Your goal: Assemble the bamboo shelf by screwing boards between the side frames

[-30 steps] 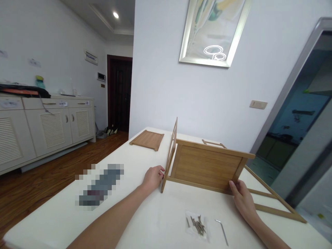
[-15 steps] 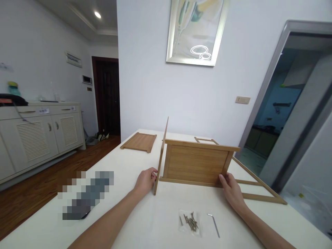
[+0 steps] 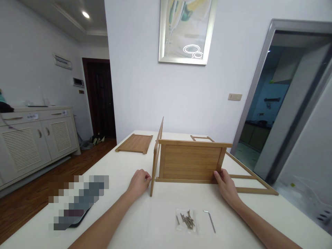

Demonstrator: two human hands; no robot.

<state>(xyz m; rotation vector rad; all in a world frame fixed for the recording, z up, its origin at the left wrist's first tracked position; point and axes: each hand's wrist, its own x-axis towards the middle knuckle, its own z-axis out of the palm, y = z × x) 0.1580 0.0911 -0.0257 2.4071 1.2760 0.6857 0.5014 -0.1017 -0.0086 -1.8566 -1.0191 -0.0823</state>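
Observation:
My right hand grips the lower right end of a brown wooden panel, thumb on its near face. The panel stands on its long edge. Against its left end stands a narrow wooden frame, upright and seen nearly edge-on. My left hand is beside that frame's outer side, with its fingers curled and pinched together close to the wood. Whatever may be between those fingertips is too small to make out. Nearer me lie a clear bag of screws and a hex key.
Another wooden panel lies flat at the back left of the white table. An open wooden frame lies to the right, and a smaller frame piece farther back. A partly blurred dark object sits at the left edge.
The whole scene has shifted left as my head turned slightly right. The upright frame now shows a little more of its face. My right hand keeps its hold on the panel.

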